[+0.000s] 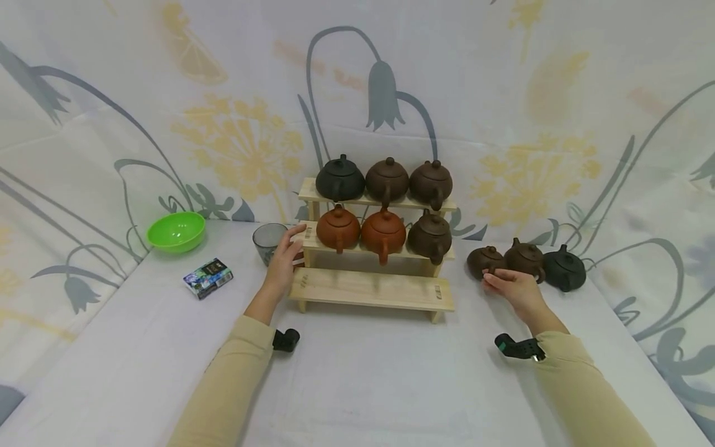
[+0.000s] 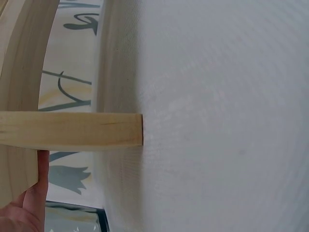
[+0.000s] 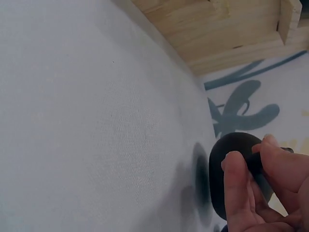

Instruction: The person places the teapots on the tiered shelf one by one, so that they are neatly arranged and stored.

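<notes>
So, far left there's one green bowl (image 1: 176,233), close to the table's back-left corner, then one small box (image 1: 208,278), then one glass (image 1: 265,239). The left hand (image 1: 281,257) has its fingers at the left end of the middle shelf; can't tell if it's gripping or just touching. One wooden stand (image 1: 368,288), three shelves, six teapots: three up top, three on the middle one, lined up near its front edge, spouts or handles poking past. The bottom shelf is bare wood, and a big open stretch of white cloth (image 1: 380,385) runs in front. A narrower strip separates the stand from three more teapots. The right hand (image 1: 519,293) pinches the leftmost, a small brown teapot (image 1: 483,262); one brown teapot (image 1: 524,257) and one black teapot (image 1: 564,270) sit tight beside it, the black one near the table's right edge.
</notes>
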Motion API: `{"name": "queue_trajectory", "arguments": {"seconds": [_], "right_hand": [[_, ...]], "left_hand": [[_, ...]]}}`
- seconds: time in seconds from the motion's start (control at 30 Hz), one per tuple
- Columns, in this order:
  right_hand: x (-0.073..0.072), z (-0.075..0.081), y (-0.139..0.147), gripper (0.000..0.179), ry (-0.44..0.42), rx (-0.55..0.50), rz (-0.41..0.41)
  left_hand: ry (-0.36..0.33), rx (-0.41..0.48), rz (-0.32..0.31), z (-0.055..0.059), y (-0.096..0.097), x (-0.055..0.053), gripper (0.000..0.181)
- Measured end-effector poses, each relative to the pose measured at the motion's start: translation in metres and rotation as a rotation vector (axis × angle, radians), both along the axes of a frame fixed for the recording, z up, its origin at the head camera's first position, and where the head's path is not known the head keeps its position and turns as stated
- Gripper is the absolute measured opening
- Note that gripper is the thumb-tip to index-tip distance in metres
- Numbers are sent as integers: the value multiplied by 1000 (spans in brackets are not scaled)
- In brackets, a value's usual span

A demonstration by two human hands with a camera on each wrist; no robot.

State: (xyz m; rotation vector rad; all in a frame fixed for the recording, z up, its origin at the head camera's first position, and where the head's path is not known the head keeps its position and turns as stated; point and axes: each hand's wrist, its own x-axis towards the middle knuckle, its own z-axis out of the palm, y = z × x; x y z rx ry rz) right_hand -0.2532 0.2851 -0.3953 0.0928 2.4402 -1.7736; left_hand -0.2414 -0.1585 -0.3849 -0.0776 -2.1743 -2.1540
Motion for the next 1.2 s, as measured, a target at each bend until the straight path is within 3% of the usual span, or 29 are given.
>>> {"name": "queue_trajectory", "arguments": {"seconds": [0.23,0.63,0.93,1.2], "right_hand": [[18,6,0,53,71,64,58],[61,32,-18,47,124,102,140],[91,41,-30,42,109,42,176],[106,43,-47,38,121,20,249]], "left_hand": [[-6,-8,3,0,-1,2,42],[-1,-16,11,0,-1,1,41],[1,-9,10,1,0,1,41],[-1,-5,12,3,2,1,41]]}}
